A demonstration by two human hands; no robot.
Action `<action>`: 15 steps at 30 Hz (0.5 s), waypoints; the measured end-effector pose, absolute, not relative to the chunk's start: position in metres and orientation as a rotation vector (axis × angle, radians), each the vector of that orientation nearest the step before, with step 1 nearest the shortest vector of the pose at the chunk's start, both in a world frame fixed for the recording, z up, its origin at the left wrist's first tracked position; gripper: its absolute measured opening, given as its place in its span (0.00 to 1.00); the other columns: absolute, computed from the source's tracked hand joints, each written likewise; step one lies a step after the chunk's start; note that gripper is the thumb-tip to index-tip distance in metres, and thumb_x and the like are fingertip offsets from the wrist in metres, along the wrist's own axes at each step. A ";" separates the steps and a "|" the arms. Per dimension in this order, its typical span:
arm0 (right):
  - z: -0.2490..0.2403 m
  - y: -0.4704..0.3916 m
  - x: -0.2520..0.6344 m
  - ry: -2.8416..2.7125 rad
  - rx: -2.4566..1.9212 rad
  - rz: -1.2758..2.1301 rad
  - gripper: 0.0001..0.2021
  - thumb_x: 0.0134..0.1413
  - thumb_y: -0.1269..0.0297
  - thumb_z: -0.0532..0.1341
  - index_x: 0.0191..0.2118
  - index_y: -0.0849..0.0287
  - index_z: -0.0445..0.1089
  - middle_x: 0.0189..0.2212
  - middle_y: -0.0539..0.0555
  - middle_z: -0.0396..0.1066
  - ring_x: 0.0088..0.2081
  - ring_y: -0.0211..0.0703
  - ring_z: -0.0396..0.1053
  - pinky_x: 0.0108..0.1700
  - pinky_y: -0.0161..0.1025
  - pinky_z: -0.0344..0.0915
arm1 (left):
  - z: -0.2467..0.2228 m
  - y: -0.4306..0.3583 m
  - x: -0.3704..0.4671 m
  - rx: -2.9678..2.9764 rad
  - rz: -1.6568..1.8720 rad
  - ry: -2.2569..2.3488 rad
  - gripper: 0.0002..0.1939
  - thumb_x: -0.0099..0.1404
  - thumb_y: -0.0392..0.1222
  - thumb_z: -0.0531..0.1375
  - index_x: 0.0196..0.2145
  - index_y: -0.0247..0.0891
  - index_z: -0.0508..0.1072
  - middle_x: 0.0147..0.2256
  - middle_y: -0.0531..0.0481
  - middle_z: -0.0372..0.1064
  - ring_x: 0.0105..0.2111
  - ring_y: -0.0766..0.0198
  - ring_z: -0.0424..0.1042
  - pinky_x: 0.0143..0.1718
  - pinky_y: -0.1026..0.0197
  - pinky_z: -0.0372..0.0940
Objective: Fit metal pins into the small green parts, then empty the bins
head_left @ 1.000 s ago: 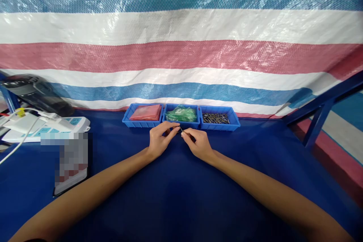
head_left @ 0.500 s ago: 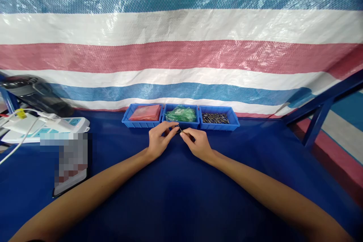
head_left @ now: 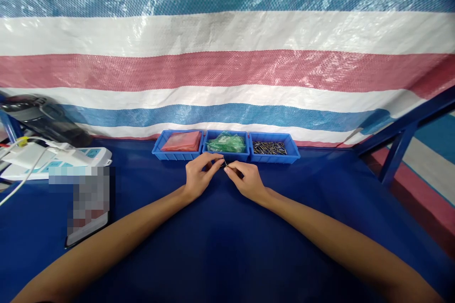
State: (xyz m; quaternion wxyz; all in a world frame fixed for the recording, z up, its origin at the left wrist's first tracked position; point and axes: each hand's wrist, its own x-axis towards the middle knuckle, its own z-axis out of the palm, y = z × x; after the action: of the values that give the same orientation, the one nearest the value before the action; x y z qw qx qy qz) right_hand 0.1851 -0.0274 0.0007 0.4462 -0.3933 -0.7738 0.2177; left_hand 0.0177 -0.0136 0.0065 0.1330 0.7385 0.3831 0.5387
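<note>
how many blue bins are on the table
3, side by side: left bin with red plastic, middle bin with green plastic, right bin with small metal pieces. The left hand slightly overlaps the middle one; no others show.

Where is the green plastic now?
In the head view, the green plastic lies in the middle bin, beyond the left hand and right hand, between red packets at left and metallic pieces at right.

Glare: white streaks, upper striped tarp (head_left: 227, 68) | table (head_left: 227, 227): darker towards bottom | edges: stretched | phone (head_left: 87, 228): partly pixelated
</note>
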 end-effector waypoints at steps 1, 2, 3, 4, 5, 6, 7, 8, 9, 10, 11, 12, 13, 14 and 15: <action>0.001 -0.028 0.185 -1.918 -0.974 0.541 0.13 0.61 0.62 0.53 0.27 0.60 0.67 0.19 0.48 0.62 0.21 0.34 0.58 0.27 0.33 0.56 | 0.007 -0.014 0.018 2.140 1.567 1.110 0.05 0.63 0.40 0.61 0.35 0.37 0.76 0.31 0.51 0.73 0.22 0.72 0.64 0.29 0.67 0.64; 0.001 -0.028 0.185 -1.919 -0.973 0.544 0.13 0.61 0.62 0.53 0.27 0.60 0.67 0.19 0.48 0.62 0.21 0.34 0.58 0.27 0.34 0.55 | 0.006 -0.014 0.018 2.133 1.571 1.112 0.05 0.62 0.40 0.61 0.36 0.37 0.75 0.30 0.51 0.72 0.22 0.72 0.64 0.29 0.68 0.64; 0.001 -0.028 0.185 -1.919 -0.973 0.547 0.13 0.61 0.62 0.53 0.27 0.60 0.67 0.19 0.48 0.61 0.21 0.34 0.58 0.27 0.34 0.55 | 0.006 -0.014 0.018 2.120 1.579 1.118 0.06 0.62 0.40 0.61 0.37 0.37 0.75 0.29 0.52 0.72 0.22 0.72 0.64 0.28 0.68 0.64; 0.001 -0.028 0.185 -1.917 -0.973 0.549 0.13 0.61 0.62 0.53 0.27 0.59 0.67 0.19 0.48 0.61 0.21 0.34 0.57 0.27 0.34 0.55 | 0.006 -0.014 0.018 2.100 1.589 1.127 0.07 0.62 0.40 0.62 0.38 0.37 0.75 0.28 0.53 0.71 0.21 0.73 0.64 0.28 0.68 0.64; 0.002 -0.028 0.185 -1.914 -0.974 0.550 0.13 0.61 0.62 0.54 0.27 0.59 0.67 0.19 0.48 0.62 0.21 0.34 0.57 0.27 0.34 0.55 | 0.005 -0.014 0.019 2.075 1.599 1.139 0.09 0.62 0.41 0.62 0.40 0.37 0.74 0.28 0.53 0.70 0.21 0.73 0.64 0.27 0.68 0.63; 0.002 -0.028 0.185 -1.913 -0.975 0.551 0.13 0.61 0.62 0.54 0.27 0.59 0.66 0.19 0.48 0.62 0.21 0.34 0.57 0.26 0.34 0.55 | 0.004 -0.014 0.019 2.049 1.605 1.151 0.11 0.61 0.42 0.62 0.41 0.37 0.73 0.27 0.54 0.70 0.20 0.73 0.64 0.27 0.69 0.63; 0.001 -0.028 0.185 -1.914 -0.975 0.552 0.13 0.61 0.62 0.54 0.27 0.59 0.67 0.19 0.48 0.62 0.21 0.34 0.57 0.26 0.34 0.55 | 0.004 -0.014 0.019 2.030 1.606 1.159 0.12 0.61 0.42 0.62 0.43 0.37 0.73 0.27 0.54 0.69 0.20 0.73 0.64 0.27 0.69 0.63; 0.001 -0.028 0.185 -1.915 -0.974 0.551 0.13 0.61 0.62 0.54 0.27 0.59 0.67 0.19 0.47 0.62 0.21 0.34 0.57 0.26 0.34 0.55 | 0.003 -0.014 0.019 2.021 1.605 1.161 0.13 0.61 0.43 0.62 0.43 0.37 0.72 0.27 0.55 0.69 0.19 0.74 0.63 0.26 0.69 0.63; 0.001 -0.027 0.186 -1.917 -0.972 0.550 0.13 0.61 0.62 0.54 0.27 0.59 0.67 0.19 0.47 0.61 0.21 0.34 0.57 0.26 0.33 0.56 | 0.003 -0.014 0.019 2.021 1.601 1.160 0.13 0.61 0.43 0.62 0.43 0.37 0.72 0.27 0.55 0.69 0.19 0.74 0.64 0.26 0.69 0.63; 0.001 -0.027 0.185 -1.916 -0.969 0.547 0.13 0.61 0.62 0.54 0.27 0.59 0.67 0.19 0.47 0.61 0.21 0.34 0.57 0.26 0.33 0.56 | 0.002 -0.013 0.018 2.031 1.599 1.154 0.12 0.61 0.43 0.62 0.43 0.37 0.72 0.27 0.54 0.69 0.20 0.73 0.64 0.27 0.69 0.63; 0.001 -0.027 0.185 -1.917 -0.966 0.544 0.13 0.61 0.62 0.54 0.27 0.59 0.67 0.19 0.47 0.61 0.21 0.34 0.58 0.26 0.33 0.56 | 0.002 -0.013 0.018 2.046 1.601 1.146 0.11 0.62 0.43 0.62 0.42 0.37 0.73 0.27 0.54 0.70 0.20 0.73 0.64 0.27 0.69 0.64; 0.001 -0.027 0.185 -1.917 -0.964 0.541 0.13 0.61 0.62 0.54 0.27 0.59 0.66 0.19 0.47 0.61 0.21 0.34 0.58 0.26 0.34 0.55 | 0.002 -0.013 0.018 2.065 1.600 1.139 0.10 0.62 0.43 0.62 0.41 0.37 0.73 0.28 0.53 0.71 0.21 0.73 0.64 0.27 0.69 0.64; 0.001 -0.027 0.185 -1.918 -0.963 0.538 0.13 0.61 0.62 0.54 0.26 0.59 0.66 0.19 0.48 0.61 0.21 0.34 0.58 0.26 0.34 0.55 | 0.002 -0.013 0.018 2.083 1.598 1.135 0.09 0.62 0.43 0.61 0.40 0.37 0.74 0.29 0.52 0.71 0.21 0.73 0.65 0.27 0.68 0.64; 0.001 -0.027 0.185 -1.919 -0.963 0.538 0.13 0.61 0.62 0.53 0.26 0.59 0.66 0.19 0.48 0.61 0.21 0.34 0.58 0.26 0.34 0.55 | 0.003 -0.013 0.018 2.100 1.592 1.131 0.08 0.62 0.42 0.61 0.39 0.38 0.74 0.30 0.52 0.72 0.21 0.73 0.65 0.27 0.68 0.64; 0.001 -0.027 0.185 -1.922 -0.963 0.539 0.13 0.61 0.62 0.53 0.27 0.59 0.66 0.19 0.48 0.62 0.21 0.34 0.58 0.26 0.34 0.55 | 0.003 -0.012 0.018 2.115 1.582 1.128 0.07 0.63 0.42 0.61 0.38 0.38 0.75 0.30 0.51 0.72 0.21 0.72 0.64 0.27 0.68 0.64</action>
State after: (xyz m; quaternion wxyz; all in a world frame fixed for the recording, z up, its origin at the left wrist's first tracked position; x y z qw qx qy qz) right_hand 0.1854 -0.0274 0.0012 0.4461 -0.3889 -0.7761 0.2178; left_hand 0.0179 -0.0124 0.0029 0.1344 0.7296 0.3892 0.5460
